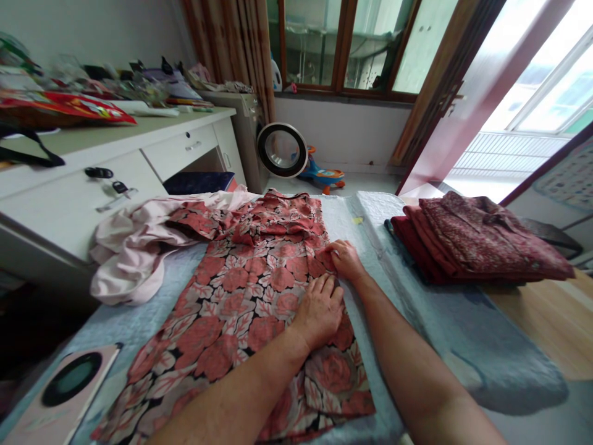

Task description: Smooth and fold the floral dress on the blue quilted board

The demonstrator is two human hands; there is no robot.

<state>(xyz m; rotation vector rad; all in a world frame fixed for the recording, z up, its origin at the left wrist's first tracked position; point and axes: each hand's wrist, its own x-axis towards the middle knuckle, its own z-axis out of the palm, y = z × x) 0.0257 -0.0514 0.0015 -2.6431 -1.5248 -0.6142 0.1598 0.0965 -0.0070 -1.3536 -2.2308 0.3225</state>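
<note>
A red floral dress (pixel 245 290) lies spread on a pale blue quilted surface (pixel 417 309). My left hand (pixel 319 309) presses flat on the dress near its right edge, fingers stretched out. Just beyond it, my right hand (pixel 345 259) pinches a fold of the fabric at the dress's right side seam. The two hands almost touch.
A pink garment (pixel 134 247) lies bunched at the dress's left. Folded dark red clothes (pixel 482 241) are stacked on the right. A white desk with drawers (pixel 139 161) stands left, cluttered on top. A pink box (pixel 69 389) lies at the near left. Wooden floor shows at right.
</note>
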